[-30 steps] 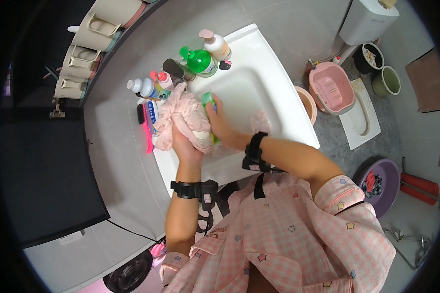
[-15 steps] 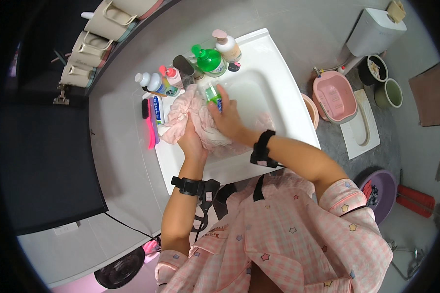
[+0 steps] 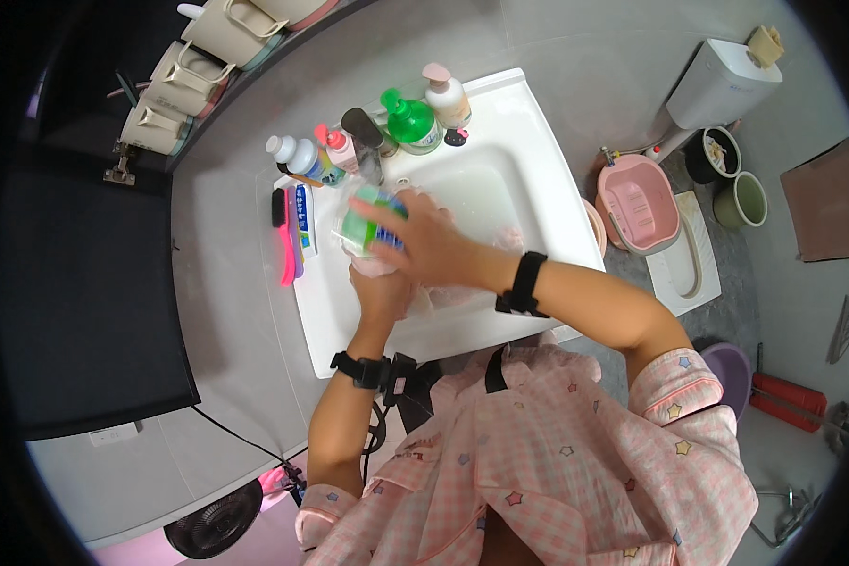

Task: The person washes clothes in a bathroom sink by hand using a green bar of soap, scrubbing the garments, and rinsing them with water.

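Observation:
My right hand (image 3: pixel 439 247) grips what looks like a green soap bar (image 3: pixel 357 228) in clear wrapping with blue print, slightly blurred. It sits over a bunched pale pink cloth garment (image 3: pixel 373 268) above the left part of the white sink (image 3: pixel 561 189). Beneath it, my left hand (image 3: pixel 379 294) is closed on the garment, its fingers mostly covered by cloth and the right hand. More pink cloth (image 3: pixel 509 238) lies in the basin's water. The metal faucet (image 3: pixel 370 168) stands just behind the soap bar.
Along the sink's back edge stand a green pump bottle (image 3: pixel 411 124), a cream pump bottle (image 3: pixel 448 99), a pink pump bottle (image 3: pixel 338 151) and others. A pink brush (image 3: pixel 286 247) and toothpaste tube (image 3: pixel 305 219) lie at left. Pink basin (image 3: pixel 640 203) and buckets stand at right.
My right hand has brought the soap bar leftward and down from near the faucet onto the garment. The cloth is now more gathered and lower, largely hidden behind my right hand.

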Demonstrator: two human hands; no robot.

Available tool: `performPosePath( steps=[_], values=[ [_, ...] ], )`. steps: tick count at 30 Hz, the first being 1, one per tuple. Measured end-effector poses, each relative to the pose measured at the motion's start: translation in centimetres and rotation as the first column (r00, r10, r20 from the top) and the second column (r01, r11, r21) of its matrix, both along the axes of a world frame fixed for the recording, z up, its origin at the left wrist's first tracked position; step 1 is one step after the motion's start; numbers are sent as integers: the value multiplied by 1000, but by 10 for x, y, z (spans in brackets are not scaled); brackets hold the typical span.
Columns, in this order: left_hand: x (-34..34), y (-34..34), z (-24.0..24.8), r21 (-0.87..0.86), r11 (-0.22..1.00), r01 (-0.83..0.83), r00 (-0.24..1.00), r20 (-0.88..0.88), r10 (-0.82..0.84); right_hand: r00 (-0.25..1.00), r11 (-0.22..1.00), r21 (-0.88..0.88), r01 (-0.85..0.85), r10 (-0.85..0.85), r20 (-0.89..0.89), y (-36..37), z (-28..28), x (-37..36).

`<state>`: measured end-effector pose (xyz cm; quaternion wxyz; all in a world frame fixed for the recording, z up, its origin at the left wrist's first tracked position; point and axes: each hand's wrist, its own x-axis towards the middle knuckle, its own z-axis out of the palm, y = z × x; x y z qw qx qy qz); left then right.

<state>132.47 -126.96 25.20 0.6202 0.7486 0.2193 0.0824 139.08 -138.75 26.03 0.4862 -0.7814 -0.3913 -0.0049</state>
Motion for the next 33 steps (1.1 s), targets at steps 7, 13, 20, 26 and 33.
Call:
performPosePath(
  steps=[7, 13, 20, 26, 33],
  values=[
    [-6, 20, 6, 657, 749, 85, 983, 70, -173, 999, 996, -86, -35, 37, 16, 6, 11, -25],
    [-6, 29, -3, 631, 775, -27, 940, 280, -195, 829, 994, -92, 52, -94, -551, -1, -34, 43],
    [-5, 38, 3, 556, 767, 319, 915, 29, -402, 361, 831, 532, 159, 453, -815, 4, -45, 34],
    [11, 8, 33, 771, 447, 454, 807, -142, -574, 866, 985, 81, -153, 173, -469, 8, -25, 22],
    [8, 15, -9, 509, 797, 325, 939, -74, -336, 888, 986, 154, 66, 12, -459, 3, -19, 0]
  ],
)
